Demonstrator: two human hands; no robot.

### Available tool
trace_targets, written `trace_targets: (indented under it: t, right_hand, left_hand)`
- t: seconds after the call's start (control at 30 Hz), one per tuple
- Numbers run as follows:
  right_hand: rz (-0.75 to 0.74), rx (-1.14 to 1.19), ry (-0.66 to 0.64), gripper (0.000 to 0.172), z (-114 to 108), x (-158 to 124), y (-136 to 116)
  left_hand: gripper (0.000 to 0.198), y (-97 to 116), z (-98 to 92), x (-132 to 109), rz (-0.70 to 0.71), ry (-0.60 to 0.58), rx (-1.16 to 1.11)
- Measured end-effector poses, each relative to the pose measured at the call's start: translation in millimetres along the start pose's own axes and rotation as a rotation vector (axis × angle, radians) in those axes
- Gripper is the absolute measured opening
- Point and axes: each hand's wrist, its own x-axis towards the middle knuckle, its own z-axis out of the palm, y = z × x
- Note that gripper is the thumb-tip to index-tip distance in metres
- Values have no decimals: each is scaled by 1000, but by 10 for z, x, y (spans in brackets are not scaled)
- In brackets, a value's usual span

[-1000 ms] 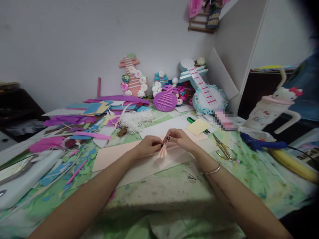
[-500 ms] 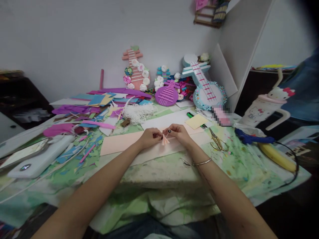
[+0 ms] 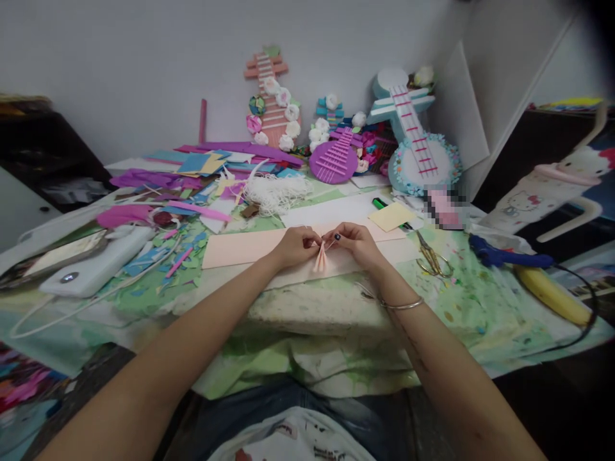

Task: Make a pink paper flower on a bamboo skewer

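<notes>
Above the table's middle, my left hand (image 3: 298,246) and my right hand (image 3: 353,242) meet with fingertips pinched together. Between them hangs a small pleated piece of pale pink craft sheet (image 3: 320,259), gathered at the top and fanned out below. A thin white strand (image 3: 330,244) shows by my right fingertips; its ends are partly hidden by the fingers. Under the hands lies a long pale pink strip (image 3: 235,248) on white paper. Gold-handled scissors (image 3: 435,261) rest to the right of my right hand.
Behind stand decorated instrument models, among them a purple one (image 3: 334,157) and a light blue one (image 3: 423,166). White string (image 3: 276,192) lies tangled amid coloured scraps. On the right are a blue glue gun (image 3: 504,253), a banana (image 3: 552,296) and a tumbler (image 3: 528,195); left, a white power bank (image 3: 96,262).
The view has tilted downward and shifted slightly left. Both hands keep pinching the pleated piece, whose fan looks narrower and hangs straighter now.
</notes>
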Motion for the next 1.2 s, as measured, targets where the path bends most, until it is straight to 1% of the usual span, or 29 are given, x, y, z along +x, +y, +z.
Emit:
trace_targets:
  t: [0.1, 0.2, 0.37, 0.53, 0.7, 0.8, 0.93, 1.0, 1.13, 1.2]
  right_hand:
    - [2, 18, -9, 32, -1, 5, -9]
    - [5, -15, -11, 34, -3, 9, -20]
    - [2, -68, -62, 35, -22, 7, -19]
    - [-4, -124, -76, 33, -33, 1, -38]
    - [-19, -121, -89, 32, -25, -6, -58]
    - [-32, -77, -119, 30, -32, -7, -45]
    - [-40, -95, -144, 28, -36, 0, -15]
    - [-40, -121, -133, 27, -21, 5, 4]
    - [-29, -188, -64, 23, 44, 18, 36]
    - [-59, -250, -39, 21, 77, 29, 40]
  left_hand:
    - [15, 7, -8, -7, -1, 6, -15]
    - [17, 18, -17, -15, 7, 2, -26]
    - [20, -12, -7, -18, -16, -8, -47]
    - [23, -57, 9, -15, -45, -11, -149]
    - [30, -24, -6, -30, 15, -28, -149]
    - [30, 2, -21, -37, 52, -53, -90]
    - [31, 23, -29, -38, 96, -100, -15]
    - [31, 27, -20, -37, 114, -96, -3]
    - [23, 41, 2, -36, 138, -43, 7]
    - [20, 58, 1, -33, 150, -24, 15]
